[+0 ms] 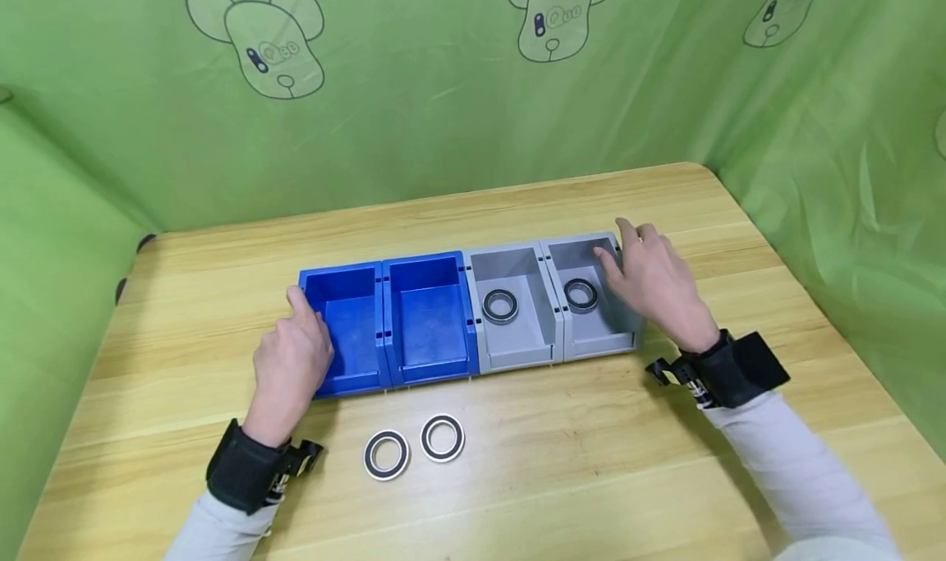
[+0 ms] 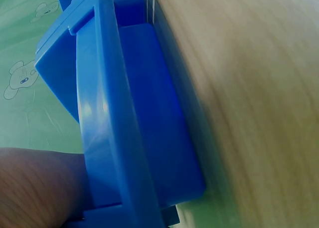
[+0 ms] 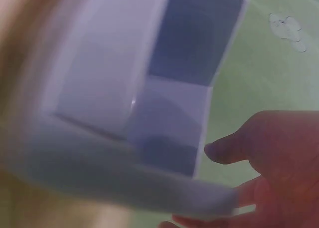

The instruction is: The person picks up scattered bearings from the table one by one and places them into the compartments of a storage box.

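Four small bins stand side by side mid-table: two blue on the left (image 1: 355, 331) (image 1: 432, 323), two grey on the right (image 1: 517, 343) (image 1: 602, 335). Each grey bin has one black-rimmed metal ring in it (image 1: 500, 305) (image 1: 580, 294). Two more rings (image 1: 387, 454) (image 1: 442, 438) lie on the table in front. My left hand (image 1: 291, 356) rests against the outer left wall of the leftmost blue bin (image 2: 134, 128), thumb up by its rim. My right hand (image 1: 650, 278) hovers at the right wall of the rightmost grey bin (image 3: 99, 88), fingers relaxed, thumb over the rim, holding nothing.
The wooden table (image 1: 562, 479) is enclosed by green cloth walls (image 1: 443, 109) at the back and both sides. Its right edge runs close to my right forearm (image 1: 791, 454). Bare tabletop lies behind the bins and along the front.
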`<state>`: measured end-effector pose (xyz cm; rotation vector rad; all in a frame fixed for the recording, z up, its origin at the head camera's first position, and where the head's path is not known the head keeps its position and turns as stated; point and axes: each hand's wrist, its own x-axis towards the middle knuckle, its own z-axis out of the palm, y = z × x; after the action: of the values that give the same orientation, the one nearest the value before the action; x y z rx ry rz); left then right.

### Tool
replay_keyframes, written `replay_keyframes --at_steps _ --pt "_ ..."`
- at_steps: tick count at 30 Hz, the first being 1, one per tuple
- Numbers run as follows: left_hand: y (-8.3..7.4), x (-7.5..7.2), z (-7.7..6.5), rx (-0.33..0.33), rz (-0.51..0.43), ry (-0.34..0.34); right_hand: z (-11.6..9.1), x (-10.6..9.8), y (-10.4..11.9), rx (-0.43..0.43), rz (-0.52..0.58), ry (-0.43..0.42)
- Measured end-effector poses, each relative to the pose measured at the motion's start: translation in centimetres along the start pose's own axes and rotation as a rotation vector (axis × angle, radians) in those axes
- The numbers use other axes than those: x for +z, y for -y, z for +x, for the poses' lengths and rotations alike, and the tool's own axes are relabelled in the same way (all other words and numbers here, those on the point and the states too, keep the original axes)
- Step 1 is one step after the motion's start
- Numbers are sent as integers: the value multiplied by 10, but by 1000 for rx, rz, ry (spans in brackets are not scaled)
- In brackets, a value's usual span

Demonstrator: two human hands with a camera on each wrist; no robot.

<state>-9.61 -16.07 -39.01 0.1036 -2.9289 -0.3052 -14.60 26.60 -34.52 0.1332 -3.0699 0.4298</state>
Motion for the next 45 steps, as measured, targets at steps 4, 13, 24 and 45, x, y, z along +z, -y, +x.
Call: replay_keyframes --at_steps 4,13,24,45 --pt "1 -1 0 -7 -6 12 1 10 -6 43 24 94" --pt "3 -2 0 -18 -5 11 2 22 -10 79 27 131" --pt "11 -14 4 3 -94 168 0 25 -14 79 112 160" --pt "-69 -69 -67 429 -311 347 1 27 -17 42 107 152"
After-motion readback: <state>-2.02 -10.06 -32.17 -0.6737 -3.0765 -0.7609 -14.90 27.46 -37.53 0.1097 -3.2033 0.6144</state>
